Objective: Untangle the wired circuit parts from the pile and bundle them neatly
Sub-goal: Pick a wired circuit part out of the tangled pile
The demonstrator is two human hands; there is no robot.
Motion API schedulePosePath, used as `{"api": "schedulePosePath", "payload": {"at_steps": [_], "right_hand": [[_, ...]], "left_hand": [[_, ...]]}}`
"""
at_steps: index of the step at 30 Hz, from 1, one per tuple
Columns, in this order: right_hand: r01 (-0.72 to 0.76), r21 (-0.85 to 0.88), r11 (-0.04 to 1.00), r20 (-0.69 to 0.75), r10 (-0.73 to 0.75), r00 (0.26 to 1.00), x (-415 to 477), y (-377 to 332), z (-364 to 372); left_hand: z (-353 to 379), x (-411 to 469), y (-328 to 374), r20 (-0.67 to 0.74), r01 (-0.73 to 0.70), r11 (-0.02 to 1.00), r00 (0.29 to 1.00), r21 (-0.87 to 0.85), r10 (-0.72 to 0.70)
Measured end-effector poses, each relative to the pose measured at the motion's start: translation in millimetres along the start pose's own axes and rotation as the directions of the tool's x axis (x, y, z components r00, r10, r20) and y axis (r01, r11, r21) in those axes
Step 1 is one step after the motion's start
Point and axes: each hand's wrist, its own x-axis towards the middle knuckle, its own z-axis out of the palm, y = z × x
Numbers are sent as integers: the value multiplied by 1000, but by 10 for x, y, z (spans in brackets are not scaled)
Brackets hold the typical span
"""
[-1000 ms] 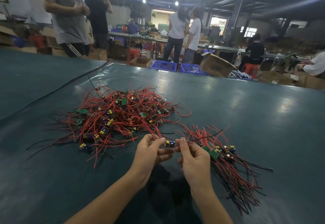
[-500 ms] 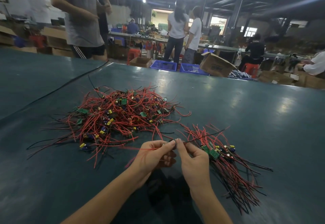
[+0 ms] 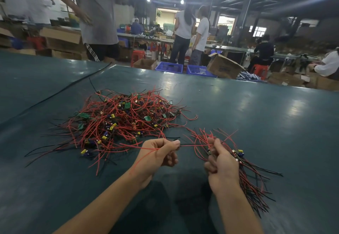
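Observation:
A tangled pile (image 3: 121,120) of red and black wires with small green boards and yellow-blue capacitors lies on the dark green table, ahead and to the left. To the right lies a straighter bundle (image 3: 251,177) of the same wired parts. My left hand (image 3: 157,155) pinches the red and black wires of one wired part (image 3: 194,144), which stretch across to my right hand (image 3: 222,164). The right hand grips the other end, just over the bundle's near-left side; the part's board is mostly hidden in its fingers.
The green table (image 3: 256,116) stretches wide to the right and front. A black cable (image 3: 60,91) runs along a seam at the left. Beyond the far edge stand several people, cardboard boxes (image 3: 224,68) and blue crates (image 3: 169,67).
My hands have drawn apart, pulling the held wires taut between them. The right hand moved right toward the bundle. A person in the background walked to the right.

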Motion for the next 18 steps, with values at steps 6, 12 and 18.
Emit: {"api": "schedulePosePath", "payload": {"at_steps": [6, 12, 18], "right_hand": [[157, -61, 986, -66, -161, 985, -10, 9, -24], [206, -369, 906, 238, -122, 964, -325, 360, 215], [118, -260, 958, 33, -114, 993, -193, 264, 185]], "left_hand": [[17, -15, -49, 18, 0, 1000, 1000, -23, 0], [-26, -11, -64, 70, 12, 1000, 997, 2, -12], [-49, -7, -62, 75, 46, 999, 996, 25, -48]]}}
